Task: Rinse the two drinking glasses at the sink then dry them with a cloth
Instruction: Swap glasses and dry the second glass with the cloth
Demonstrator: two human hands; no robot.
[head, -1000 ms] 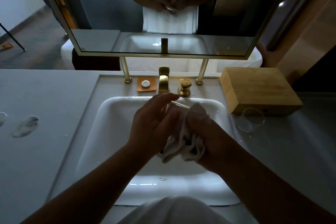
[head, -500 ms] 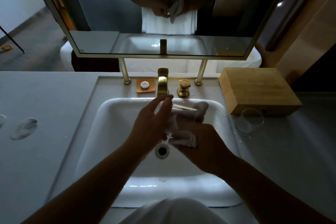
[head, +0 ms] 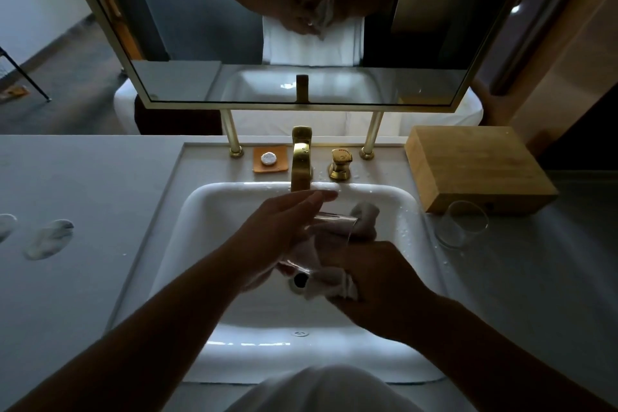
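Clear glass [head: 329, 237] — cloth-stuffed [head: 363, 219]

No readable text; red marks on tap handle [head: 340, 157] illegible

cloth [head: 329, 273] | bunched a second ago, now drawn along glass [head: 329, 231] | drain [head: 300, 280] uncovered

Light: dim
Mirror [head: 207, 27]: gold-framed, beyond the grip
Countertop [head: 83, 184]: grey, flanking both sides
Wooden box [head: 475, 167]: right, beyond
Floor [head: 67, 77]: dark, far left
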